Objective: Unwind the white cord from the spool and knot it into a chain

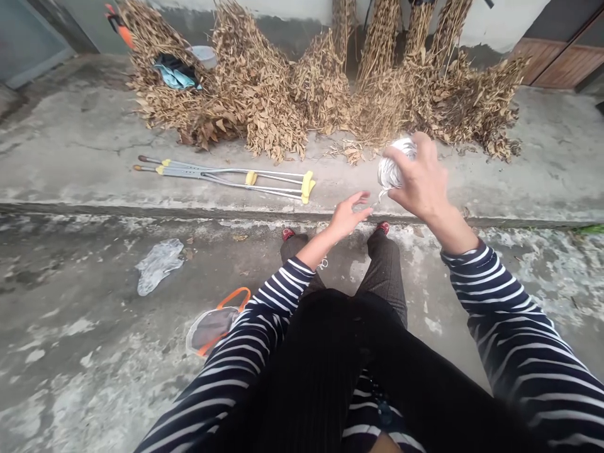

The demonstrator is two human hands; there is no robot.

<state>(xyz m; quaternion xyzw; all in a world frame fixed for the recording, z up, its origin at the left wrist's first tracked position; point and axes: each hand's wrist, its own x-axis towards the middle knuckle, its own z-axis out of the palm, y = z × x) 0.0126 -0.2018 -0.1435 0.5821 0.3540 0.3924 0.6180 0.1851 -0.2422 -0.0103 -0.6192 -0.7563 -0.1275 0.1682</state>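
Observation:
Raised at the right, my right hand [425, 182] is closed around a ball of white cord [395, 165]. A short loose strand hangs from the underside of the ball. To the left and a little lower, my left hand [348, 215] points toward the ball with its fingers and thumb apart. Nothing shows in it, and a gap separates it from the cord. Under my left wrist, a small curled white thing [323, 263] shows against my trouser leg; it is too small to name.
A pair of crutches [226, 175] lies on the raised concrete ledge [85, 182]. Bundles of dried plants [274, 94] lean along the wall, with a dark and light-blue cloth [177, 74] on them. Below the ledge lie a crumpled plastic bag [159, 265] and an orange-handled bag [212, 328].

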